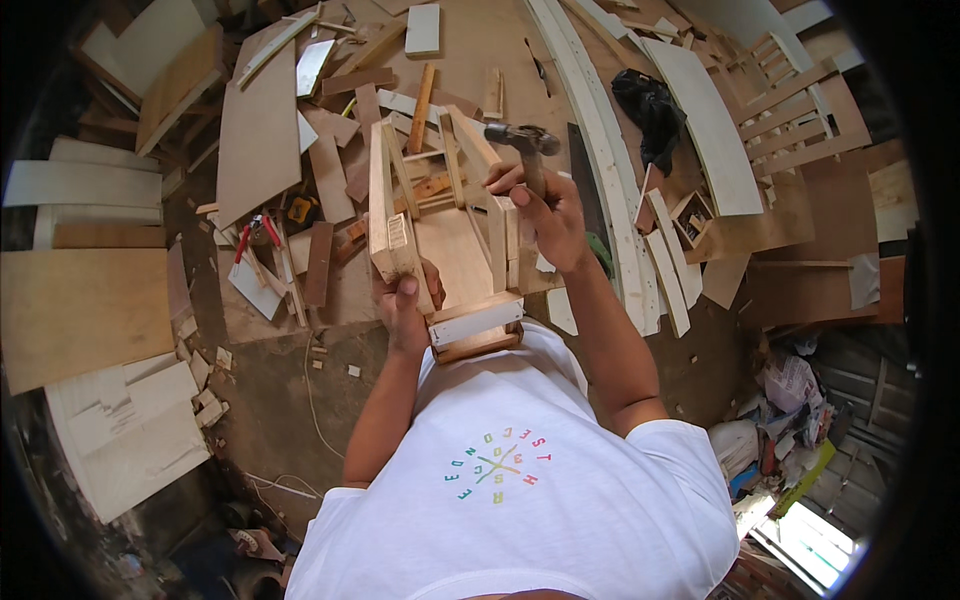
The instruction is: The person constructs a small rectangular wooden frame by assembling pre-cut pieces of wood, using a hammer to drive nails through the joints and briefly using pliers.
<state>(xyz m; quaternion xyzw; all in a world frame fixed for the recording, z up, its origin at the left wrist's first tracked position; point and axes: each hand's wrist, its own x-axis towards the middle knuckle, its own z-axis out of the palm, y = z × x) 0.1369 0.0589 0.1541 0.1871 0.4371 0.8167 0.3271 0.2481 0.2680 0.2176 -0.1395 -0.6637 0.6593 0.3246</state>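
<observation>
A small wooden frame (381, 238), built of pale upright boards joined by crosspieces, stands against the front of my body. A white-faced crosspiece (474, 322) spans its near end. My left hand (407, 308) is closed around the lower part of its left upright, with the thumb on the near side. In my right hand (553, 218) is a claw hammer (530, 143), gripped by the handle close under its metal head. The hammer is raised just above the frame's right upright (502, 235), and my fingers hide most of its handle.
Plywood offcuts (268, 130) and strips cover the worktable beyond the frame. Red-handled pliers (258, 232) and a yellow-black tape measure (300, 210) lie at left. Long white boards (610, 190), a black plastic bag (648, 112) and a slatted wooden piece (790, 105) occupy the right.
</observation>
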